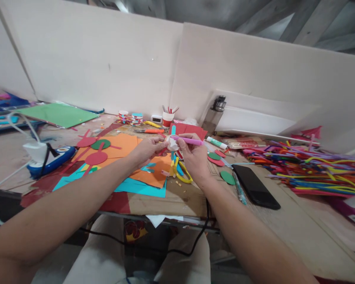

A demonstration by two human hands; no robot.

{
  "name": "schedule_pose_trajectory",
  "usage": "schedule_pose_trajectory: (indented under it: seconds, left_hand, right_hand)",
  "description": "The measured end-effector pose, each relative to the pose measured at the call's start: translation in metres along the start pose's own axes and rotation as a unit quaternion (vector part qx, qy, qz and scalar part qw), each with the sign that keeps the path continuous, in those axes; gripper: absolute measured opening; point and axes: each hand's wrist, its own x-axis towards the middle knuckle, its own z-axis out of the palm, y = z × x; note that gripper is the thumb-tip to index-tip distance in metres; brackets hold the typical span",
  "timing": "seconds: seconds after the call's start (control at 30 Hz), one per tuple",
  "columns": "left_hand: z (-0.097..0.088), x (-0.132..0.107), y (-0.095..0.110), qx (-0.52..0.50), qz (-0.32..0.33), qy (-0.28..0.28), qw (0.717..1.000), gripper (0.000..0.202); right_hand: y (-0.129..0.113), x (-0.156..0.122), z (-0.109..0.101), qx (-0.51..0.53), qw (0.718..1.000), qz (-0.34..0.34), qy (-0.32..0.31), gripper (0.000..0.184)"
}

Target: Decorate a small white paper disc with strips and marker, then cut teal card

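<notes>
Pinching purple stick [194, 141], right grip [194, 158] closed

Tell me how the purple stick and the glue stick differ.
The purple stick is in the right hand, while the glue stick lies loose, in no hand. The purple stick looks purple along its visible length; the glue stick is white and green. The purple stick also looks longer and slimmer than the glue stick. Both are long, narrow shapes.
</notes>
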Motion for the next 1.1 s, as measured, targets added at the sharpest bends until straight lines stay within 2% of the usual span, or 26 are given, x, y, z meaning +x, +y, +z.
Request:
schedule_pose_trajectory:
  seconds: [0.47,0.7,1.1]
  left_hand:
    - [0.0012,-0.0002,0.0004,0.007,0.0,0.019,1.0,0.037]
    - [0.0001,-0.0004,-0.0003,0.005,0.005,0.009,1.0,0.037]
    - [-0.0017,0.0008,-0.0006,-0.008,0.019,0.014,1.0,0.037]
  right_hand:
    - [-0.0034,-0.0007,-0.0017,-0.028,0.999,-0.004,-0.015,0.024]
    - [-0.0004,-0.0013,-0.0015,-0.025,0.999,-0.006,-0.029,0.024]
    - [-0.0036,-0.0025,-0.0022,-0.081,0.996,-0.01,-0.039,0.023]
